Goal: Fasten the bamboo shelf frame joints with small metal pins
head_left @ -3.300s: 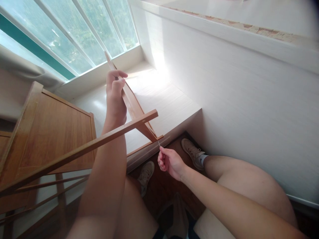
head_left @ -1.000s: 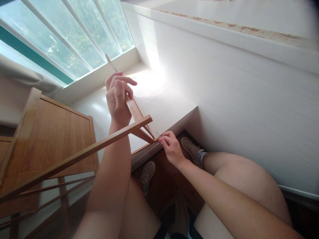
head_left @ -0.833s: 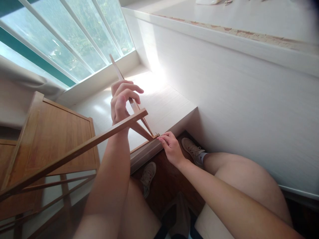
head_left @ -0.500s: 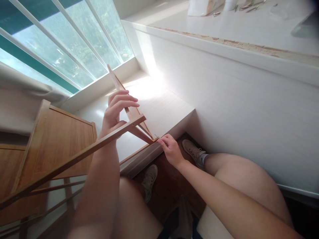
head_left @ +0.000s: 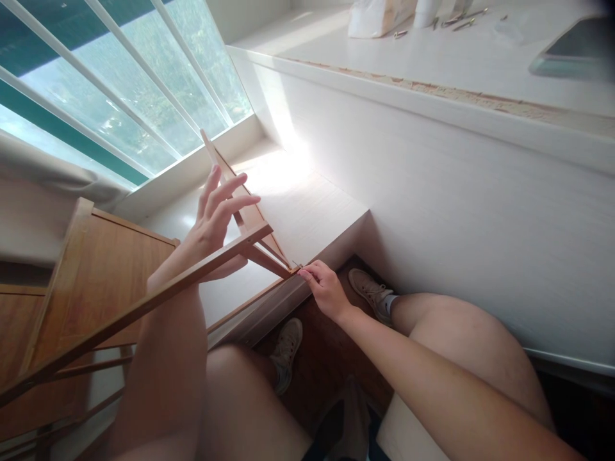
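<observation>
At the lower corner of a wooden frame (head_left: pixel 269 259), my right hand (head_left: pixel 327 288) pinches a thin metal rod (head_left: pixel 296 264) that looks like a hex key. Most of the rod is hidden by the fingers. My left hand (head_left: pixel 211 224) is open, its fingers raised and spread beside the frame's slanting panel. Its thumb side passes behind a long wooden bar (head_left: pixel 168 288), which runs from the lower left up to the frame. Whether that hand touches the wood I cannot tell. The frame's corner rests at the edge of a low white ledge (head_left: pixel 331 202).
Folded wooden panels (head_left: pixel 110 275) stand at left. On the white counter (head_left: pixel 432 83), whose edge is chipped, lie several bolts (head_left: pixel 464 24), a white packet (head_left: pixel 369 19) and a dark flat device (head_left: pixel 576 48). A barred window (head_left: pixel 129 83) is behind the ledge. My shoes (head_left: pixel 288 349) are below.
My left hand has shifted left and its fingers have spread wider. My right hand stays at the corner with the rod. The view has moved slightly.
</observation>
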### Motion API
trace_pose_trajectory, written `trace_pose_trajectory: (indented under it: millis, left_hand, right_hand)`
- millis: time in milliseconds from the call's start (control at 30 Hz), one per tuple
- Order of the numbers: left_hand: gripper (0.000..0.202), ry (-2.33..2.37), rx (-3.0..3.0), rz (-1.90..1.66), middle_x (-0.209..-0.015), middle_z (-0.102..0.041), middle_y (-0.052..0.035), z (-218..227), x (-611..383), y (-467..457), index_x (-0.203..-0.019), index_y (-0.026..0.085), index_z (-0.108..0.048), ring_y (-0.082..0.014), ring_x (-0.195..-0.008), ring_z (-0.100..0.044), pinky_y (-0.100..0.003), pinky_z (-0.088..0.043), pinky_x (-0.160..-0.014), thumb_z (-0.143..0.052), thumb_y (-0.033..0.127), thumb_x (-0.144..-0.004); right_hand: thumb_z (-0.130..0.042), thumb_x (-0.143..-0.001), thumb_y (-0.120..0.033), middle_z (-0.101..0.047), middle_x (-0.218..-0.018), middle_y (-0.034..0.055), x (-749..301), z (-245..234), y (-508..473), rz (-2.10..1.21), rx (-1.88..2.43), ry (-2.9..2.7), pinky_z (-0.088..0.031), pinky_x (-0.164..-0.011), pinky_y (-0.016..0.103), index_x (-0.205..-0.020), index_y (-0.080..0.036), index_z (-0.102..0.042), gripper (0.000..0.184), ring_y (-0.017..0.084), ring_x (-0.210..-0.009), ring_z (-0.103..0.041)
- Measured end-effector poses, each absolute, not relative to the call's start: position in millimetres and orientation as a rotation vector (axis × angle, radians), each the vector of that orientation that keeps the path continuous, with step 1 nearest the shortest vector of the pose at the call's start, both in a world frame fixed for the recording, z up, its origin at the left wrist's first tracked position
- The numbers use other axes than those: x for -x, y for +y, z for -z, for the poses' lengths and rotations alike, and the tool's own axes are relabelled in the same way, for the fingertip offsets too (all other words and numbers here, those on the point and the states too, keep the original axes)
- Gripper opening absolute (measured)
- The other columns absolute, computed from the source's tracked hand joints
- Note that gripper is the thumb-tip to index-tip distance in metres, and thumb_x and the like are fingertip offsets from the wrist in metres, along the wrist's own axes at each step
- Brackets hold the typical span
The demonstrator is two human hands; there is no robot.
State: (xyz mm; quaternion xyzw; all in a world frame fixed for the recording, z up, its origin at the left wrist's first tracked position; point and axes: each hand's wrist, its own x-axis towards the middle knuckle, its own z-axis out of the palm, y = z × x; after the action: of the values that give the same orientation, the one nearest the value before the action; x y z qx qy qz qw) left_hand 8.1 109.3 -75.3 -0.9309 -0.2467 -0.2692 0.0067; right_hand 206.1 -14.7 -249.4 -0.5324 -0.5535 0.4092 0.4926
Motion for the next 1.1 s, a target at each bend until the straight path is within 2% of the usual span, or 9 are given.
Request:
trace_pose_trajectory:
  millis: [133,267,333,433,500,567,633,733,1100]
  left_hand:
    - [0.095,-0.818,3.002,0.601,-0.159,-0.023,-0.0114,61.4,1.9,102.0,-0.149,0.025,-0.026,-0.0438,-0.148,-0.004,-0.072,-0.011,-0.116,-0.066,0.064,-0.072]
    - [0.106,-0.887,3.052,0.411,-0.161,-0.016,-0.0112,47.3,4.5,98.5,-0.148,0.028,-0.026,-0.0455,-0.147,-0.001,-0.073,-0.015,-0.114,-0.07,0.072,-0.062]
    - [0.104,-0.852,3.039,0.431,-0.16,-0.019,-0.0101,49.1,-0.7,98.6,-0.142,0.029,-0.034,-0.0451,-0.147,-0.002,-0.071,-0.014,-0.115,-0.067,0.079,-0.057]
    - [0.095,-0.773,2.991,0.675,-0.153,-0.035,-0.0126,63.1,-14.8,100.2,-0.125,0.026,-0.044,-0.044,-0.146,-0.012,-0.069,-0.015,-0.115,-0.059,0.088,-0.054]
    - [0.081,-0.709,2.944,0.927,-0.136,-0.05,-0.0139,75.2,-24.8,101.6,-0.109,0.023,-0.046,-0.0409,-0.141,-0.026,-0.065,-0.019,-0.115,-0.054,0.087,-0.059]
    - [0.062,-0.726,2.879,1.121,-0.115,-0.057,-0.0111,85.5,-33.0,102.3,-0.097,0.023,-0.045,-0.0349,-0.128,-0.042,-0.061,-0.031,-0.109,-0.053,0.078,-0.07]
    - [0.047,-0.786,2.818,1.221,-0.1,-0.055,-0.0088,92.1,-38.5,101.7,-0.092,0.024,-0.044,-0.0307,-0.114,-0.049,-0.059,-0.037,-0.1,-0.052,0.067,-0.075]
    - [0.039,-0.905,2.753,1.303,-0.094,-0.052,-0.0086,95.5,-42.8,98.3,-0.089,0.026,-0.044,-0.0307,-0.104,-0.049,-0.06,-0.037,-0.094,-0.05,0.063,-0.076]
    - [0.047,-0.936,2.797,1.273,-0.086,-0.045,-0.0048,86.5,-45.8,91.0,-0.083,0.024,-0.042,-0.0235,-0.096,-0.043,-0.053,-0.039,-0.087,-0.044,0.071,-0.08]
  right_hand:
    - [-0.052,-0.096,-0.039,-0.058,-0.083,0.0012,-206.9,248.4,-15.4,-0.994,1.29,-1.352,-0.043,-0.074,0.027,-0.088,-0.022,-0.071,0.027,0.015,-0.077,-0.057]
    - [-0.052,-0.096,-0.039,-0.059,-0.083,0.0012,-207.1,248.5,-15.9,-0.995,1.292,-1.347,-0.043,-0.074,0.027,-0.087,-0.023,-0.071,0.026,0.015,-0.077,-0.057]
    - [-0.052,-0.096,-0.038,-0.059,-0.083,0.0014,-206.6,248.6,-15.7,-0.988,1.29,-1.343,-0.043,-0.074,0.027,-0.087,-0.023,-0.071,0.026,0.015,-0.077,-0.057]
    - [-0.051,-0.096,-0.039,-0.059,-0.082,0.0012,-205.3,248.8,-15.0,-0.98,1.289,-1.338,-0.043,-0.073,0.027,-0.085,-0.023,-0.07,0.027,0.016,-0.076,-0.057]
    - [-0.051,-0.096,-0.039,-0.059,-0.081,0.0012,-204.4,249.4,-14.2,-0.974,1.29,-1.333,-0.042,-0.073,0.027,-0.084,-0.023,-0.069,0.027,0.016,-0.077,-0.057]
    - [-0.051,-0.096,-0.039,-0.059,-0.082,0.0012,-203.8,250.4,-13.5,-0.968,1.29,-1.33,-0.042,-0.073,0.026,-0.084,-0.022,-0.068,0.027,0.016,-0.077,-0.057]
    - [-0.051,-0.096,-0.039,-0.059,-0.082,0.0011,-203.4,251.7,-12.9,-0.967,1.289,-1.329,-0.041,-0.072,0.026,-0.084,-0.022,-0.067,0.026,0.016,-0.077,-0.056]
    - [-0.051,-0.096,-0.039,-0.059,-0.081,0.0008,-203.4,253.0,-12.3,-0.967,1.291,-1.323,-0.041,-0.071,0.026,-0.083,-0.022,-0.066,0.026,0.016,-0.076,-0.056]
    - [-0.051,-0.095,-0.039,-0.056,-0.078,0.0006,-207.6,247.2,-13.0,-0.992,1.264,-1.324,-0.041,-0.07,0.026,-0.082,-0.021,-0.067,0.027,0.015,-0.073,-0.054]
